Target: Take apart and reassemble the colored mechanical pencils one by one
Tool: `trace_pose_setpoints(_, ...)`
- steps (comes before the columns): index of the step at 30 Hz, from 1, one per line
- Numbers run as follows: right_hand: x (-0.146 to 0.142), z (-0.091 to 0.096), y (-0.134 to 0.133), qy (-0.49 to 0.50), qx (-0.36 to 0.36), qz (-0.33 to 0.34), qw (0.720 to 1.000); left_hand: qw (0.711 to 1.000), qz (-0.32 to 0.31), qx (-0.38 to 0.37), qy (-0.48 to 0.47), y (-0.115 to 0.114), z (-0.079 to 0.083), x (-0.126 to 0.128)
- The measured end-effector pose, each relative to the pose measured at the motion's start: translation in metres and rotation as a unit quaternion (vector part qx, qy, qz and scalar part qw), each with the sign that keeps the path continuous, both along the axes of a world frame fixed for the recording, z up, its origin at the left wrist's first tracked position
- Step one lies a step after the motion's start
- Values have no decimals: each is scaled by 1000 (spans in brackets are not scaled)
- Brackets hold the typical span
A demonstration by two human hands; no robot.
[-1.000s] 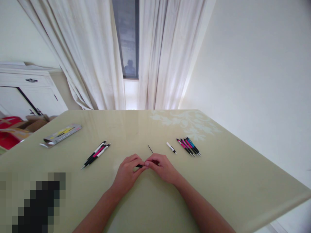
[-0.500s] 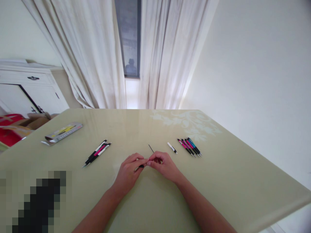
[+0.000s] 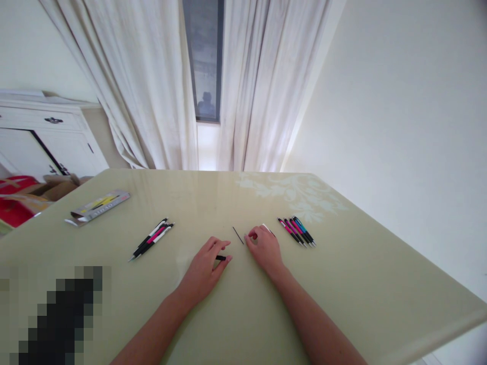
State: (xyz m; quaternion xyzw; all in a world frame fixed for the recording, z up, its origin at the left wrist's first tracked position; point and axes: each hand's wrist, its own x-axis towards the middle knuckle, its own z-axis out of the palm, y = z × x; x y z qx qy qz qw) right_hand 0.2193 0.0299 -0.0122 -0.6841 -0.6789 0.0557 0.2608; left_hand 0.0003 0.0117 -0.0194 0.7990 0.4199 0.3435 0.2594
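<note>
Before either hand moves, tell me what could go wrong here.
The thin, straight black rod lies loose near the right hand; a brush might roll it away. That hand partly covers a slim white object, which could get knocked unseen. The left hand has thumb and index fingertips parted, so its short black piece might slip.

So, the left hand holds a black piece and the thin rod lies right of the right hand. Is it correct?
Wrong side: in the head view, the thin rod lies left of the right hand. The left hand does hold a black piece.
</note>
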Motion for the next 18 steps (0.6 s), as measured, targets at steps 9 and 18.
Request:
trace_pose_setpoints(9, 1, 7, -5, 70, 52, 33, 996, 1000, 8, 15, 11, 4, -3, -2)
trace_pose_setpoints(18, -34, 21, -38, 155, -23, 304, 940, 996, -36, 76, 14, -5, -9, -4)
